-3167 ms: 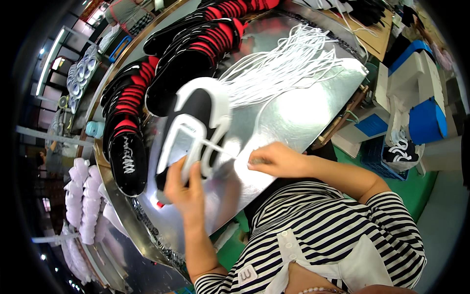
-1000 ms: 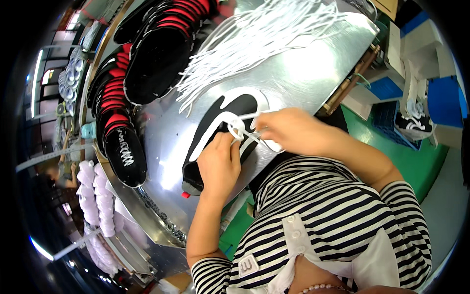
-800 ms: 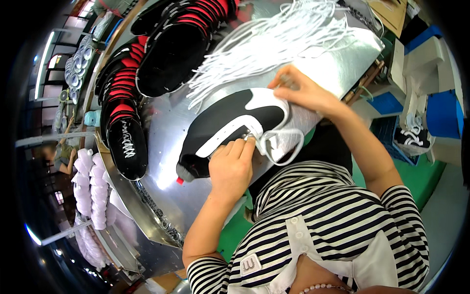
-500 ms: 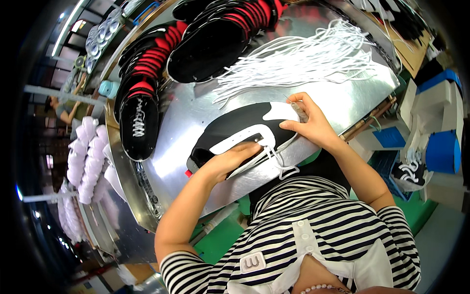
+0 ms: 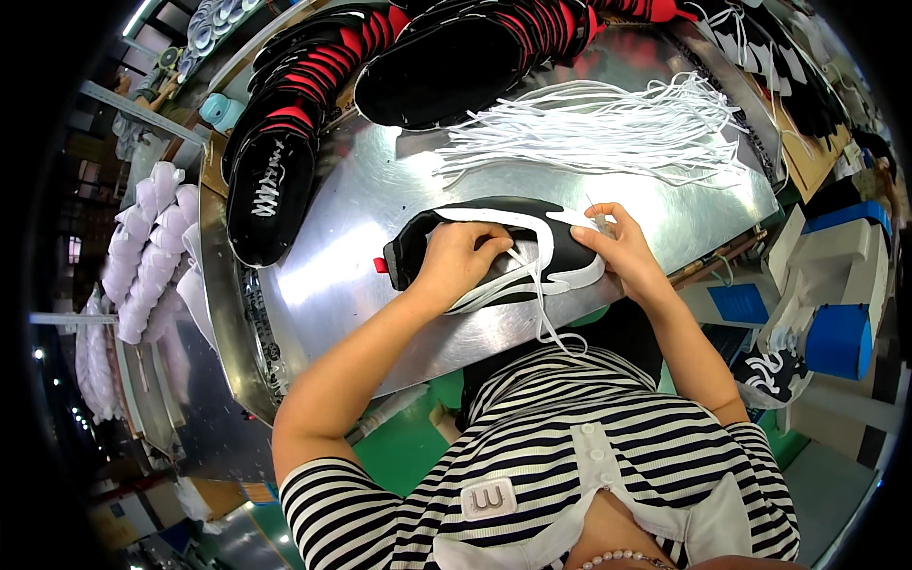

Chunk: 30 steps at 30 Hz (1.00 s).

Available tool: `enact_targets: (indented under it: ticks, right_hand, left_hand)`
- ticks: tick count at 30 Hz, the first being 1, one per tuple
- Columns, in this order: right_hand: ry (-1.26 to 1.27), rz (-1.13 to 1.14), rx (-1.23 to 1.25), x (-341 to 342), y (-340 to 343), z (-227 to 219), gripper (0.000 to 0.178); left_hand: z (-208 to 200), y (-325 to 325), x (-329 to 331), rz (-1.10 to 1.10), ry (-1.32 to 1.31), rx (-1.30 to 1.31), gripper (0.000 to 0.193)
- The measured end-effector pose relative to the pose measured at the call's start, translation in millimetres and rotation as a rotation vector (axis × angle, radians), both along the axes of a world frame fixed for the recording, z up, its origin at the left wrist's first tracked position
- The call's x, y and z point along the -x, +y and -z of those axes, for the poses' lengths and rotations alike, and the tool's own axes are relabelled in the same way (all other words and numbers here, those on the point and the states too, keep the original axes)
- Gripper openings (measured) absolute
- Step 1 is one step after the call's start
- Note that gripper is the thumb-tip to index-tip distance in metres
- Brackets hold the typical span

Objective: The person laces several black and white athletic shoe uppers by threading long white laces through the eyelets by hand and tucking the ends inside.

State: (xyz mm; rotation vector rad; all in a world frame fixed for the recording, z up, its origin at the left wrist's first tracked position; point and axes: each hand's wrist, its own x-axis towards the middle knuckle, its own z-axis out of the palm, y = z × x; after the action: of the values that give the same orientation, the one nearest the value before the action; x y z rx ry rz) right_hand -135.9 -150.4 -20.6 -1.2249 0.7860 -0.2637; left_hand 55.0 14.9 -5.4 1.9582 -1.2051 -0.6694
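A black and white shoe upper (image 5: 484, 211) lies on the metal table in front of me, its red heel tab (image 5: 381, 265) to the left. My left hand (image 5: 458, 258) reaches over its opening, thumb and fingers pinched on a white shoelace (image 5: 538, 302). The lace runs through the eyelet area and hangs in loops over the near side. At the toe end, my right hand (image 5: 617, 249) is closed on a thin needle-like tool (image 5: 590, 201), whose handle the fingers mostly hide. Its fingers also rest against the toe.
A bundle of loose white laces (image 5: 598, 133) lies behind the upper. Rows of stacked black and red shoe uppers (image 5: 275, 190) stand at the far left. A metal table rim (image 5: 228, 313) bounds the left side. More black uppers (image 5: 798, 85) and a grey and blue machine (image 5: 836, 313) are at right.
The upper has turned so its opening faces up more. My left hand has lifted off its side to pinch the lace above the opening. My right hand stays at the toe with the tool.
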Motion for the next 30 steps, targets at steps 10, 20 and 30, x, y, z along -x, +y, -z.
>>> enact_targets:
  ticks: [10, 20, 30]
  right_hand:
    - [-0.137, 0.153, 0.014, 1.3, 4.7, 29.2, 0.047]
    - [-0.288, 0.458, -0.085, -7.4, -5.4, 27.1, 0.049]
    - [-0.133, 0.158, 0.174, -5.7, -13.4, 27.6, 0.046]
  left_hand:
    - [13.3, 6.8, -8.7, 0.059, -0.076, -0.01, 0.012]
    - [-60.1, 118.4, -48.5, -0.401, -0.969, 0.114, 0.02]
    - [-86.4, 150.6, -59.4, -0.461, -1.056, 0.126, 0.006]
